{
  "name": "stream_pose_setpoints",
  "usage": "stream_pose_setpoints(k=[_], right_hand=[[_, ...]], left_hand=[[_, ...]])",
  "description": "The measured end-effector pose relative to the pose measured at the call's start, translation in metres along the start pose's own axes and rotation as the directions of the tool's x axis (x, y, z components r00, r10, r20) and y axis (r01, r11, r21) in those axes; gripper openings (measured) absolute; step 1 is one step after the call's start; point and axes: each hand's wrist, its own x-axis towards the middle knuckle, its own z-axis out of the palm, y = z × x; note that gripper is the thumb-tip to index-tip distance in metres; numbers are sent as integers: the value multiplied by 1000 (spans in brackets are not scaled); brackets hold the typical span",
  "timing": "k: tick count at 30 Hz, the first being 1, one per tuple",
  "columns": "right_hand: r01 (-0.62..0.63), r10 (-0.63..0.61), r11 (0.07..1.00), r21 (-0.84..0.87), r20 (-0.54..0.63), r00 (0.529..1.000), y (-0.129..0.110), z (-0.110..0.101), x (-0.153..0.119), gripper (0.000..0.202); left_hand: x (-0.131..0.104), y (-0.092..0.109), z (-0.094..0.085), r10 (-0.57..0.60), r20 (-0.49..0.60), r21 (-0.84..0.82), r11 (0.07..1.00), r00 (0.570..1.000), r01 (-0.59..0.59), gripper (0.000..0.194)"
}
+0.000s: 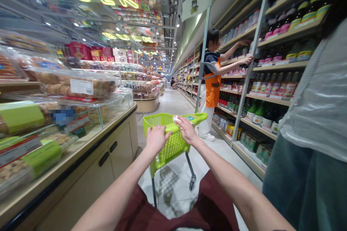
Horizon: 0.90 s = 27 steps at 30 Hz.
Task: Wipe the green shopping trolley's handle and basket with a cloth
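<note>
A lime-green shopping cart (169, 148) with a perforated basket stands in front of me on dark legs with a caster. My left hand (157, 139) is wrapped over the left part of its green handle. Farther right on the same handle, my right hand (187, 130) is closed, with a small white thing (177, 118) at its fingers; that thing is too small to name. No goods can be made out inside the basket.
A counter (119, 130) with packaged baked goods runs along the left. Shelves of bottles (273, 99) line the right. A person in an orange apron (213, 90) reaches to them; another person (311, 115) stands close at right. The pale floor aisle (169, 101) runs ahead.
</note>
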Motion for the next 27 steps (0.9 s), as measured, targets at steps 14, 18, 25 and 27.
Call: stream_pose_setpoints(k=[14, 18, 25, 27], right_hand=[[-275, 299, 943, 185, -118, 947, 72, -35, -11, 33], [-365, 405, 897, 248, -134, 904, 76, -43, -14, 32], [-298, 343, 908, 295, -114, 932, 31, -50, -37, 33], [-240, 271, 943, 231, -110, 956, 18, -50, -41, 35]], left_hand=[[-9, 46, 8, 141, 31, -217, 967, 989, -131, 42], [-2, 27, 34, 48, 151, -288, 958, 987, -2, 44], [10, 20, 57, 0, 195, -265, 963, 981, 52, 48], [10, 26, 56, -1, 174, -239, 970, 985, 43, 46]])
